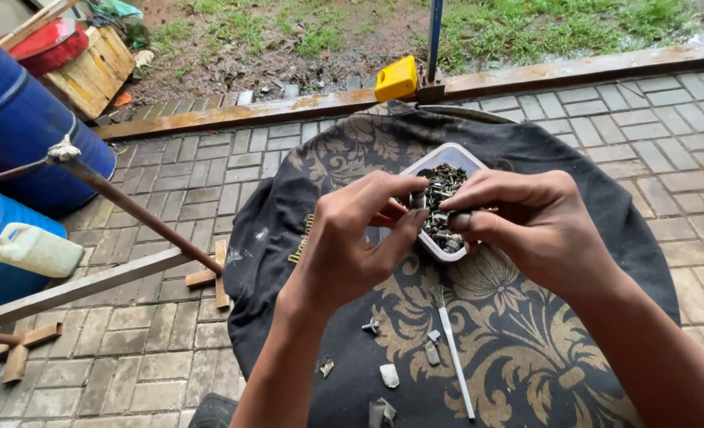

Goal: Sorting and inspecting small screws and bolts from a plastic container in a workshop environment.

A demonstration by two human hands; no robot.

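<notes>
Two hands: left hand (352, 238), right hand (526, 226); fingers pinched over one screw tray (438, 158); contents hidden.

- Two bare hands are working, the left hand (352, 242) and the right hand (526, 222).
- One white rectangular plastic tray (435, 157) is sitting on one black cloth with gold floral print (526, 333), holding small metal screws (441, 184) (too many and too tangled to count).
- One thin white stick (456, 361) is lying on the cloth.
- Two blue plastic barrels (19, 119) are standing at the left.
- One yellow plastic canister (396, 78) is resting on the curb.
- One white plastic jug (35, 250) is showing.
</notes>
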